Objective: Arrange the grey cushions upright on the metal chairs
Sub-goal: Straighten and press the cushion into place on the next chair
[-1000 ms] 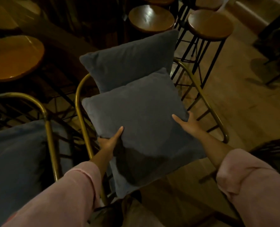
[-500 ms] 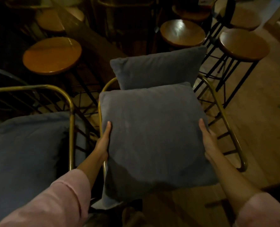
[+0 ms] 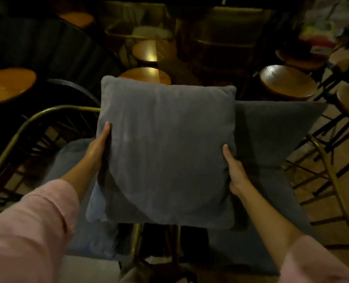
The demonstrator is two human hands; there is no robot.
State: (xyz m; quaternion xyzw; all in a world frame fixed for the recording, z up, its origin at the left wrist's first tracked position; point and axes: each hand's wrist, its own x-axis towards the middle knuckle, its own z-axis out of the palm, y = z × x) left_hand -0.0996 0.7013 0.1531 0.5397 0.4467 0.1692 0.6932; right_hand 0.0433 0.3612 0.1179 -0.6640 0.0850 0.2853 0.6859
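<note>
Head view: a grey cushion (image 3: 165, 152) held up between two hands above a pair of metal chairs.

The left hand (image 3: 97, 151) and right hand (image 3: 233, 170) each clasp a side edge of the cushion, thumbs on the near face, fingers hidden behind, so it hangs square over the gap between the left chair (image 3: 28, 127) and right chair (image 3: 333, 180). It looks light and soft (the fabric dents under the thumbs), so side grips should suit it, though it will likely slump unless leaned on a backrest. Another cushion (image 3: 275, 129) already leans at the right chair's back edge; a seat cushion (image 3: 71, 160) lies on the left chair. Wooden stools (image 3: 286, 82) crowd beyond the chairs, leaving little room forward; the left chair's back rail stands open.
</note>
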